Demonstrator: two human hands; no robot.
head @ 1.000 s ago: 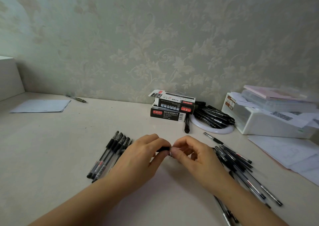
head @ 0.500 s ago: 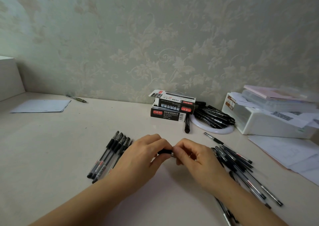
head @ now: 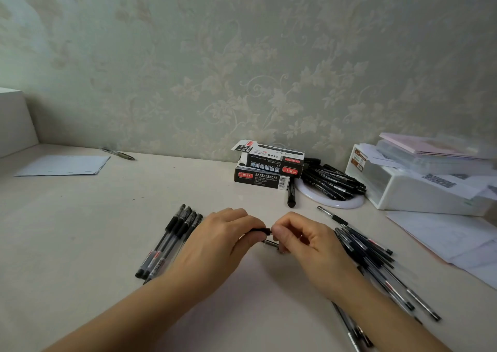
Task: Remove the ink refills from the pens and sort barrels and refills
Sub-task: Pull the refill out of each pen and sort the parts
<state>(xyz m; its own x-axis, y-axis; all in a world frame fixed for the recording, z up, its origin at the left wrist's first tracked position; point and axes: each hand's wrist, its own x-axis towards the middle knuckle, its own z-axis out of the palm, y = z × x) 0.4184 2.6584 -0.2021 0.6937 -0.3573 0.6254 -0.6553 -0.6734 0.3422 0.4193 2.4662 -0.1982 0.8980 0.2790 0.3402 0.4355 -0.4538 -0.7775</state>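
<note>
Centrally, near the front edge of the pale table [head: 80, 230], the left hand [head: 217, 241] and the right hand [head: 306, 244] meet fingertip to fingertip, both curled and pinching one black pen [head: 262, 230]; a short dark stub shows between the thumbs and a thin metal-tipped piece pokes out just below it, the rest hidden by the fingers. Just beside the left hand lies a neat row of pens [head: 169, 244], parallel and touching one another, angled toward the back edge. To the right, a loose heap of pens [head: 371, 255] fans out toward the front right corner, partly covered by the right wrist and forearm. Toward the back edge two pen boxes [head: 269, 167] are stacked, the upper one with an open flap; a single black marker [head: 291, 197] lies at their right end, and a white round dish [head: 349, 204] beside it holds a pile of black pens. A white plastic bin [head: 419, 190] stands at the right edge with papers and a pink pad on top, loose sheets [head: 443, 233] in front of it. At the back left lie a sheet of paper [head: 64, 165] and a lone pen [head: 118, 153], beside a white block at the left edge. Behind the table rises a wall in pale floral wallpaper [head: 242, 56].
</note>
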